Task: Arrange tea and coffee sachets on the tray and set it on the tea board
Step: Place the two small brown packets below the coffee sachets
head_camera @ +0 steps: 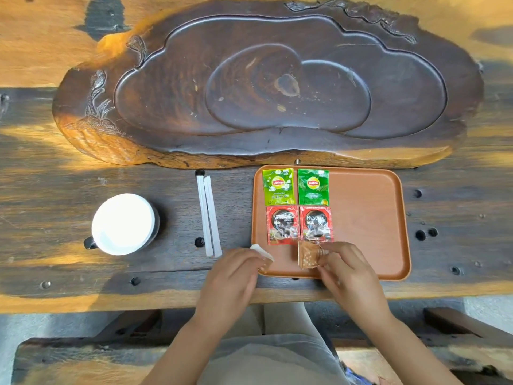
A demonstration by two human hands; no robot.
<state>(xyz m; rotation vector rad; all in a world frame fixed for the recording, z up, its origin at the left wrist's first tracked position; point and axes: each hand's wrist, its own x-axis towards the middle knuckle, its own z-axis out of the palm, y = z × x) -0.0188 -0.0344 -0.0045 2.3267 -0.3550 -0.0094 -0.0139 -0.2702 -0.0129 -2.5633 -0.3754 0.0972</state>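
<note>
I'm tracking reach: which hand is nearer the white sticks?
Left. The left hand sits just right of the white sticks, near their lower ends; the right hand is farther right, over the tray.

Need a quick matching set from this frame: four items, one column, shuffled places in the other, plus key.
Items:
1. Lipton sachets
2. Nescafe sachets
3. white mug
4. right hand

Places:
A. on the table, left of the two white sticks
B. tray's far-left corner
C. holding a brown sachet at the tray's near edge
D. on the tray, just nearer than the green pair

Pairs: 1-B, 2-D, 3-A, 4-C
</note>
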